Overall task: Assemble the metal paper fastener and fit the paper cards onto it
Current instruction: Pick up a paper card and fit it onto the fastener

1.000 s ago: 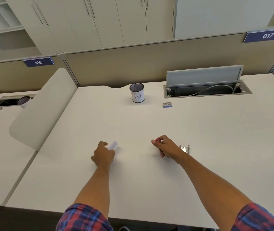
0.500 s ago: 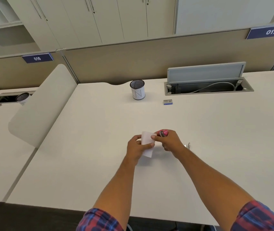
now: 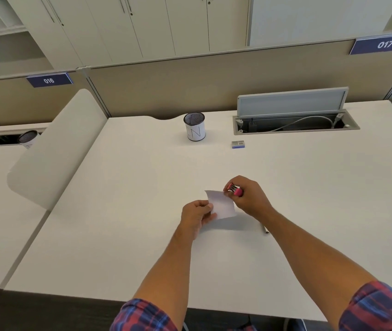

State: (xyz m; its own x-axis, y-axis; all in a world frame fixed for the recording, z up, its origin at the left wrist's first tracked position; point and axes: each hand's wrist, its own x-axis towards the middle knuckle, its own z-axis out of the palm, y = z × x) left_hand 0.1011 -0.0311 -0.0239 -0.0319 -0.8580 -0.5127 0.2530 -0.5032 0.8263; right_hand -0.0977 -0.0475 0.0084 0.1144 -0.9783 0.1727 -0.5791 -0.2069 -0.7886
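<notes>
Above the white desk (image 3: 118,235) my left hand (image 3: 196,215) pinches the lower left corner of a white paper card (image 3: 222,203), which is held up and slightly curled. My right hand (image 3: 249,195) grips a small pink and metal punch-like tool (image 3: 235,190), its metal jaws touching the card's upper right corner. A thin metal fastener piece (image 3: 264,229) lies on the desk just under my right wrist, mostly hidden by the arm.
A mesh pen cup (image 3: 195,126) stands at the back centre. A small blue and grey box (image 3: 238,144) lies to its right. An open cable tray (image 3: 295,125) with a raised lid sits at the back right. A rounded divider panel (image 3: 54,151) borders the left side.
My left hand has carried the card from the left to the centre and lifted it. My right hand has risen off the desk with the pink tool and met the card's corner.
</notes>
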